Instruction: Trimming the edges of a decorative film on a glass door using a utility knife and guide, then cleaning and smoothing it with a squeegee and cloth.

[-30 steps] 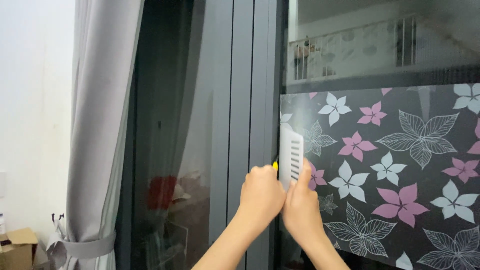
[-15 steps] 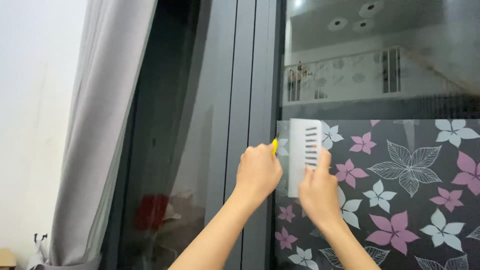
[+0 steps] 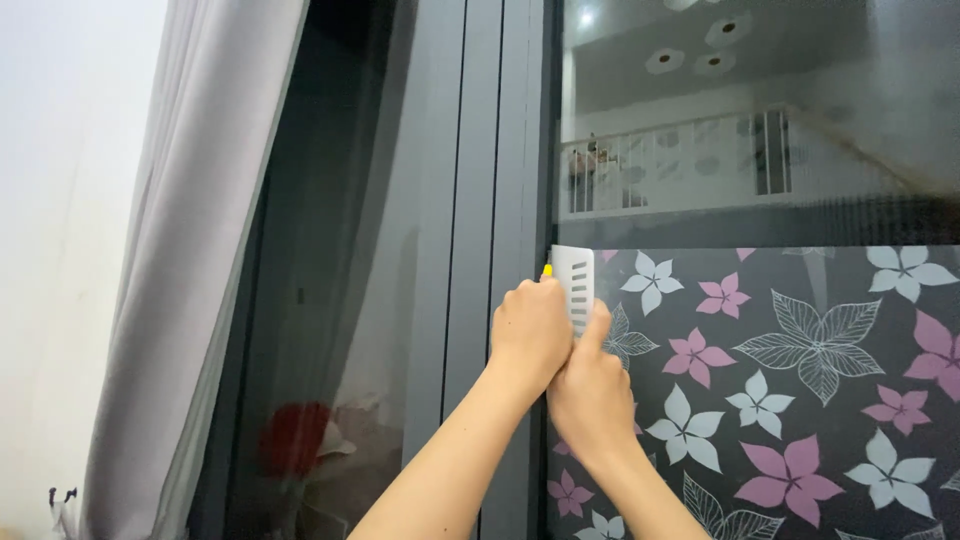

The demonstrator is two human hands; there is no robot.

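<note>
Two hands meet at the centre of my view, pressed side by side against a window. My left hand [image 3: 528, 335] is curled into a fist around a thin tool with a yellow tip [image 3: 546, 271]; only that tip shows, poking out at twelve o'clock from the knuckles, so I cannot tell what kind of tool it is. My right hand [image 3: 590, 385] touches the left along the thumb side and clamps a flat white plastic scraper with ribbed slots [image 3: 573, 285], thumb laid up along its face. The scraper stands upright, its top edge level with the upper edge of a dark window film printed with pink, white and outlined flowers [image 3: 800, 390], and its left edge sits tight in the film's top corner against the frame.

That film covers the lower part of the pane, spreading from the hands toward three and five o'clock. Above it, at one o'clock, the bare glass pane [image 3: 750, 120] reflects round ceiling lights and shows a pale balcony railing [image 3: 680, 165]. Just left of the hands runs the dark grey metal window frame [image 3: 480, 200], upright, with several parallel ridges. Farther out at nine o'clock hangs a light grey curtain [image 3: 210, 250], gathered low down, and beyond it a white wall [image 3: 60, 200]. Something red and blurred [image 3: 292, 438] shows at seven o'clock behind the dark glass.
</note>
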